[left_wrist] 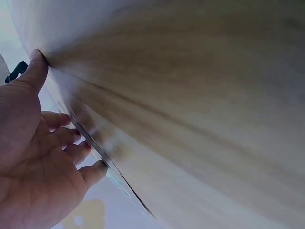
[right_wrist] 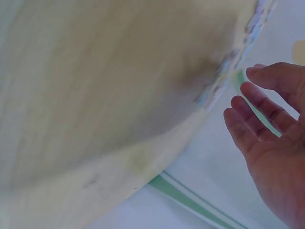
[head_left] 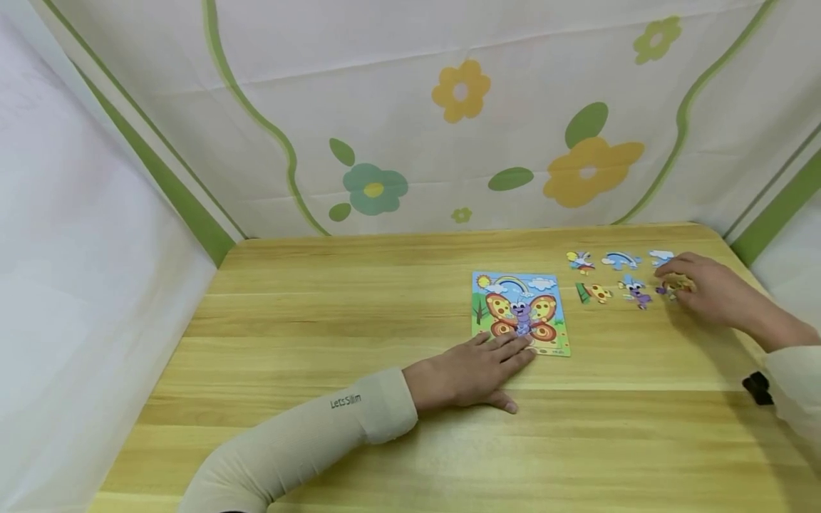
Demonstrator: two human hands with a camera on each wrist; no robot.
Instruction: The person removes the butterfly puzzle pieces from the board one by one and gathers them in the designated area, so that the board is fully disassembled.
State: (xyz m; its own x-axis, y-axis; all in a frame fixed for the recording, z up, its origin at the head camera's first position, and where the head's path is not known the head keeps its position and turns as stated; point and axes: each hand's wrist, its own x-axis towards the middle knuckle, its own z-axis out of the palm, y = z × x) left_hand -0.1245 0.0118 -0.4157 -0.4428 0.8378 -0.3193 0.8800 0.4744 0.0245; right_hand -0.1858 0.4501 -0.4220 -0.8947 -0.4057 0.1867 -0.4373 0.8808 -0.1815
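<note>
A butterfly picture puzzle board [head_left: 544, 285] lies flat on the table, right of the middle. My left hand [head_left: 474, 372] rests on its lower edge with spread fingers, and the thumb touches the wood; in the left wrist view the fingertips press along the thin board edge. Right of the board, loose jigsaw pieces lie in two rows, among them a rainbow piece [head_left: 621, 261] and a purple butterfly-face piece [head_left: 635, 291]. My right hand [head_left: 708, 288] hovers over the row ends, partly hiding a yellow piece [head_left: 680, 282]. In the right wrist view its fingers [right_wrist: 259, 107] are loosely bent and hold nothing.
The wooden table [head_left: 321, 306] reaches back to a white curtain [head_left: 398, 92] with printed flowers. More white cloth [head_left: 77, 249] hangs at the left side. A small black object [head_left: 758, 388] shows beside the right sleeve.
</note>
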